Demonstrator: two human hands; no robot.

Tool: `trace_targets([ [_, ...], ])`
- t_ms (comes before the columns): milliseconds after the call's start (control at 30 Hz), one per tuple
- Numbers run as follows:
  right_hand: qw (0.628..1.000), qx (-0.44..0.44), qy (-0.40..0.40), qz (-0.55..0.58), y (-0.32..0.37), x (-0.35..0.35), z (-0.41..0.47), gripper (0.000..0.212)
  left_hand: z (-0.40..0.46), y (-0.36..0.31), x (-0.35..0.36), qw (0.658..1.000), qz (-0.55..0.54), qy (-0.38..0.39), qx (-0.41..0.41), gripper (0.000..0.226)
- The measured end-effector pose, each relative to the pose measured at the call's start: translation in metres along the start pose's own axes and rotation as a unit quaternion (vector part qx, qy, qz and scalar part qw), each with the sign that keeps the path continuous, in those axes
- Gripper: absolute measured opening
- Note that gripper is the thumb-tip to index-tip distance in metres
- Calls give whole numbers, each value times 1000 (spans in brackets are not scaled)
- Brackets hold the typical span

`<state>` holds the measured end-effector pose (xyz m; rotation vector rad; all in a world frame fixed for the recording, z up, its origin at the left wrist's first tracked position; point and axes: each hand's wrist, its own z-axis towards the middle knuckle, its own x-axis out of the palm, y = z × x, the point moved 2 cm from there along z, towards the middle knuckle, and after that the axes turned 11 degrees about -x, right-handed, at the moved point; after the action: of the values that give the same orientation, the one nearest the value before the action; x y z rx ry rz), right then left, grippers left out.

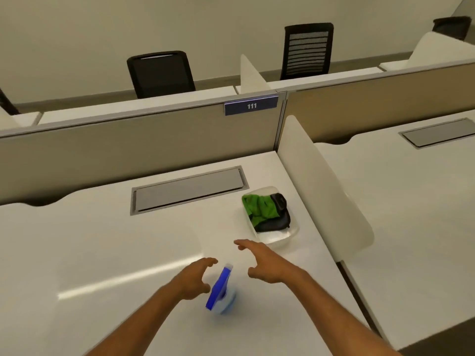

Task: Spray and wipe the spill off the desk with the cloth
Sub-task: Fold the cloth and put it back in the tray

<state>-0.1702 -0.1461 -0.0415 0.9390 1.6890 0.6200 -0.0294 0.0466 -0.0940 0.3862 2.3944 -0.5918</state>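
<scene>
A blue and clear spray bottle (220,291) stands blurred on the white desk (102,240), seen from above between my hands. My left hand (196,277) is just left of it, fingers curled but apart, holding nothing. My right hand (262,263) hovers to its right with fingers spread toward a clear plastic tray (277,237). In the tray lie a green cloth (259,209) and a dark cloth (279,214). I cannot make out any spill on the desk.
A grey cable hatch (189,188) is set into the desk behind the bottle. A white side divider (321,183) borders the desk on the right, and a beige partition (128,147) with a "111" sign closes the back. Black chairs stand beyond.
</scene>
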Motion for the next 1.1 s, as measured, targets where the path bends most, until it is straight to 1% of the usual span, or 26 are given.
trace_targets([
  [67, 1000, -4, 17, 12, 13, 13, -9, 90, -10, 6, 14, 1000, 2, 9, 17, 90],
  [167, 999, -19, 36, 28, 28, 28, -19, 95, -32, -1, 26, 999, 8, 26, 32, 96],
  [233, 998, -22, 32, 49, 35, 38, -23, 92, -43, -7, 33, 998, -7, 47, 30, 95],
  [300, 997, -14, 2, 81, 42, 49, -26, 81, -50, -10, 39, 997, -44, 45, 33, 95],
  [333, 995, -12, -19, 96, 45, 54, -26, 74, -53, -12, 41, 996, -72, 37, 34, 90],
  [367, 994, -10, -38, 105, 48, 56, -27, 67, -56, -14, 42, 994, -101, 19, 37, 81],
  [433, 992, -7, -66, 110, 54, 57, -28, 60, -62, -18, 41, 989, -141, -22, 31, 56],
  [467, 991, -5, -73, 111, 56, 56, -29, 59, -65, -20, 39, 987, -153, -32, 32, 49],
  [533, 989, -5, -89, 114, 62, 49, -32, 63, -69, -28, 31, 987, -153, -42, 36, 43],
  [600, 985, -10, -128, 120, 70, 34, -35, 67, -69, -40, 16, 987, -139, -65, 47, 43],
  [700, 969, -23, -208, 134, 84, -2, -41, 56, -54, -65, -10, 988, -110, -91, 65, 55],
  [733, 964, -29, -225, 137, 87, -16, -43, 54, -51, -77, -21, 988, -93, -103, 71, 56],
  [867, 955, -41, -267, 121, 85, -74, -48, 60, -42, -137, -68, 983, -52, -128, 118, 50],
  [1000, 942, -32, -318, 107, 72, -117, -53, 47, -20, -190, -91, 979, -49, -125, 155, 51],
  [1100, 937, -12, -328, 117, 53, -132, -52, 47, 3, -214, -86, 981, -48, -91, 163, 48],
])
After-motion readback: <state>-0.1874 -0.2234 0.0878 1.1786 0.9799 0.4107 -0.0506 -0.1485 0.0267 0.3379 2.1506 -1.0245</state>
